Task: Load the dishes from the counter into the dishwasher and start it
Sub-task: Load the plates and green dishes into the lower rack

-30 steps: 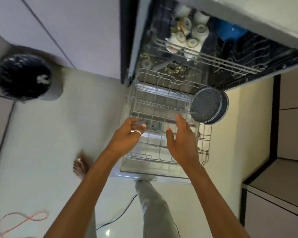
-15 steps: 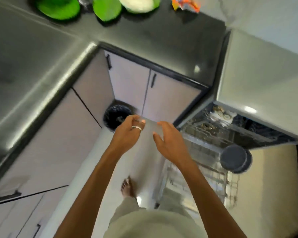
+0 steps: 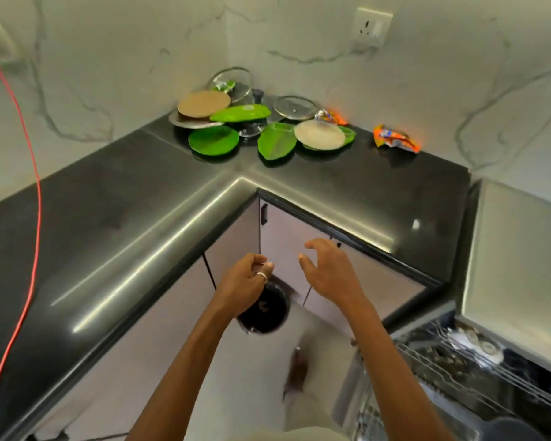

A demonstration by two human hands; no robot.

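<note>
Looking down, we see our left hand (image 3: pixel 245 281) loosely curled and our right hand (image 3: pixel 328 272) spread, both empty. The dishes (image 3: pixel 213 140) sit in the counter (image 3: pixel 109 202) corner, the dishwasher (image 3: pixel 458 361) open.

Left hand (image 3: pixel 245 280), right hand (image 3: pixel 330 272) empty, mid-air; dishes (image 3: pixel 213 140) piled at counter (image 3: pixel 363 189) corner.

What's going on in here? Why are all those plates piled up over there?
Someone is loading the dishwasher, which stands open at the lower right with a few white cups inside. The left hand and right hand are both empty, held out in front of the counter. The dishes, among them green plates and glass lids, sit piled in the counter's far corner, and none has been picked up yet.
</note>
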